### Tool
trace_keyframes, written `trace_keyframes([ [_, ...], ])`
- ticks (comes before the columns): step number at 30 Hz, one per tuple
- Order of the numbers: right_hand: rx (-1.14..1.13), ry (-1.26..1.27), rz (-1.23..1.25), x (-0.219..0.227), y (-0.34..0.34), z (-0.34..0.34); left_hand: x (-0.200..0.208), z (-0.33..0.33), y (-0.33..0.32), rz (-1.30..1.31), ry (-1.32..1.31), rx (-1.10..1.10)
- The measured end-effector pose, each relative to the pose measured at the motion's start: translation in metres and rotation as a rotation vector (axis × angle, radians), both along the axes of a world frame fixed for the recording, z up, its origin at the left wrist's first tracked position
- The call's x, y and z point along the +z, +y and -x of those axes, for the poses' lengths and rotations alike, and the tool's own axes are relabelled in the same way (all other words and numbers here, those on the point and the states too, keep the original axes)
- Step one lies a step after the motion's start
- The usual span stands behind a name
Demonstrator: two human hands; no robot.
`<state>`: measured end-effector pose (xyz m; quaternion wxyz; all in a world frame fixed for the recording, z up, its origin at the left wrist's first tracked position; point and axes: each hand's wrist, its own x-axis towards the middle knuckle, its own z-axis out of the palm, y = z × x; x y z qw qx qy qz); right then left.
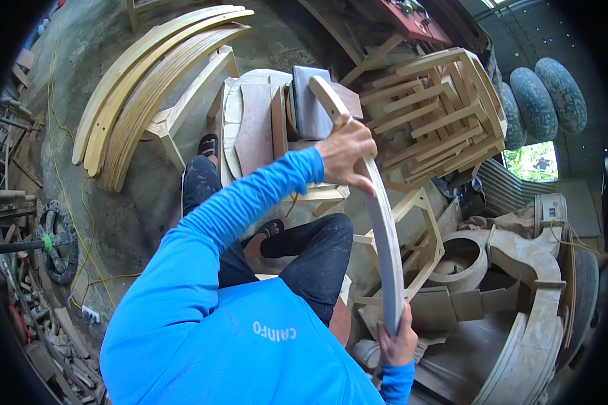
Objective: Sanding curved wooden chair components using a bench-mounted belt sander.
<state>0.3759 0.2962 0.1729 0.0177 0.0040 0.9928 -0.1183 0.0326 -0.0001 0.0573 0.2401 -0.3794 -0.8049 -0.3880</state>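
Observation:
A long curved wooden slat (384, 233) slants across in front of me, its far end over a grey rectangular slab (312, 115) on a wooden bench. Whether that end touches the slab, I cannot tell. My left hand (348, 152) grips the slat nearer its far end, fingers over the top and thumb along the side. Down at the near end, my right hand (397, 337) is closed around the slat. Brown boards (255, 128) stand beside the slab, next to a pale rounded panel (233, 125).
Curved wooden pieces (138, 88) lie stacked over a wooden frame (196, 91) at the far left. Slatted wooden frames (432, 115) are piled at right, near hanging round dark objects (534, 101). A yellow cord (64, 175) crosses the floor. Carved wooden parts (530, 256) stand at the near right.

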Motion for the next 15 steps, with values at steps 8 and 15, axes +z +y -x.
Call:
trace_keyframes([
  [8,0.119,0.011,-0.01,0.047,0.025,-0.037,0.011,-0.074,0.012,-0.089,0.125,-0.005],
  [15,0.385,0.653,-0.756,0.14,0.035,0.028,0.037,-0.028,0.006,0.219,-0.049,-0.301],
])
